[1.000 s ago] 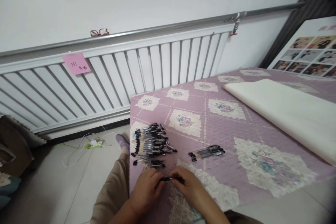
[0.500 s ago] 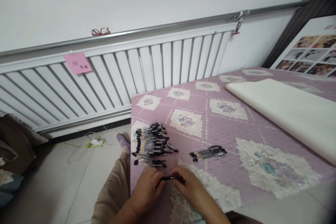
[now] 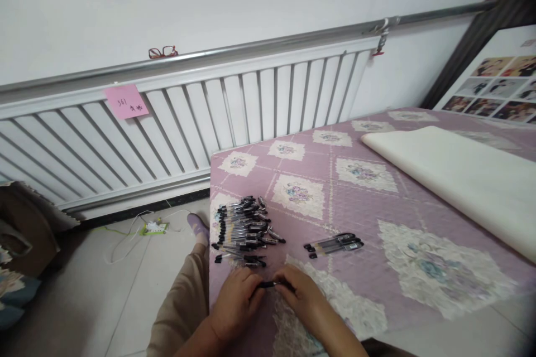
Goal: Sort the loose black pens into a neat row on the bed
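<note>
1. At the bottom centre of the frame, the left hand [image 3: 237,297] is curled narrowly around one end of a slim, dark held pen [image 3: 268,284], thumb and forefinger closed on it.
2. Just beside it, the right hand [image 3: 304,295] pinches the pen's other end between thumb and fingers; what the fingertips cover cannot be told. The step in hand looks like fine two-handed work along this single pen. As a judgement, the next move calls for keeping both ends in line, with light fingertip pressure.
3. Just above the left hand lies a pile of pens [image 3: 243,223]: thin, straight barrels, clear and glossy, with black ends, mostly lying crosswise in a rough stack, a few slanting out.
4. Above the right hand and apart from that pile, a small group of pens [image 3: 335,244] lies side by side, smooth and nearly parallel.
5. Under them all spreads a mauve tablecloth [image 3: 368,209], quilted-looking, with jagged-edged cream patches bearing raised-looking flowers.
6. At right, a cream sheet [image 3: 460,178] lies on the cloth, matte and smooth, with a soft rounded edge.
7. Across the upper middle runs a white radiator [image 3: 259,103] of upright ribs, a flat pink paper note [image 3: 127,101] on it. Above is a dull grey metal pipe [image 3: 234,50], with thin-framed reddish glasses [image 3: 163,52] at upper left.
</note>
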Motion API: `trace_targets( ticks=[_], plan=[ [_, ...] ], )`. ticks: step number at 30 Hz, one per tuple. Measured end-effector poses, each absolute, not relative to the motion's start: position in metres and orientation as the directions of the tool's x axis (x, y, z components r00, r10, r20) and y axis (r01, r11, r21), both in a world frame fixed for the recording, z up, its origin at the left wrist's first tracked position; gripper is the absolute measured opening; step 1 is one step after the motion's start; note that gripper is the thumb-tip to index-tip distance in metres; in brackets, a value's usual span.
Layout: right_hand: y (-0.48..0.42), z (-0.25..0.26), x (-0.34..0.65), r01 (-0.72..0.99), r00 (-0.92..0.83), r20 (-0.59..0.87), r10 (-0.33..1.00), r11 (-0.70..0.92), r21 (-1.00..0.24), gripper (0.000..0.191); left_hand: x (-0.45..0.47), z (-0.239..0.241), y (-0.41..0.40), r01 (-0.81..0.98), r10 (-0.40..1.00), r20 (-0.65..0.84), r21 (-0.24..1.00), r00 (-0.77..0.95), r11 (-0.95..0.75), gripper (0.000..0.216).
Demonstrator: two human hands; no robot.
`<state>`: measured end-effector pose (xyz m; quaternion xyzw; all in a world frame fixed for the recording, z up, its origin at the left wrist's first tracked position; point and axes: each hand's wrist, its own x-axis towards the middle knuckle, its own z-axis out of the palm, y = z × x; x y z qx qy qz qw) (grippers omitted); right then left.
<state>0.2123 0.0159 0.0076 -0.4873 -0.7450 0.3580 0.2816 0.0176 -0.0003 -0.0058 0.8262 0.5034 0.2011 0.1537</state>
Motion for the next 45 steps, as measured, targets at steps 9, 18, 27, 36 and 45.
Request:
trace_targets(
  ticks=[9,18,27,36,45],
  plan=[
    [0.0168,0.0107,0.2114,0.610,-0.393,0.063,0.917,0.312,-0.729,0.010,0.0163,-0.0093,0.0006,0.763,0.888,0.177,0.458,0.424,-0.456,0.014],
    [0.0146,0.0105,0.2122,0.608,-0.407,0.068,0.911,0.326,-0.724,0.018,0.0168,-0.0075,0.0002,0.765,0.890,0.182,0.458,0.418,-0.453,0.012],
    [0.0142,0.0094,0.2121,0.612,-0.377,0.061,0.924,0.299,-0.732,0.013,0.0165,-0.0081,0.0009,0.758,0.888,0.188,0.465,0.419,-0.456,0.012],
    [0.0158,0.0102,0.2106,0.633,-0.383,0.055,0.922,0.305,-0.712,0.012,0.0166,-0.0078,0.0002,0.762,0.891,0.177,0.467,0.417,-0.449,0.013],
    [0.0152,0.0118,0.2102,0.627,-0.369,0.055,0.928,0.292,-0.722,0.013,0.0166,-0.0077,0.0004,0.754,0.886,0.197,0.468,0.419,-0.460,0.012]
  ],
)
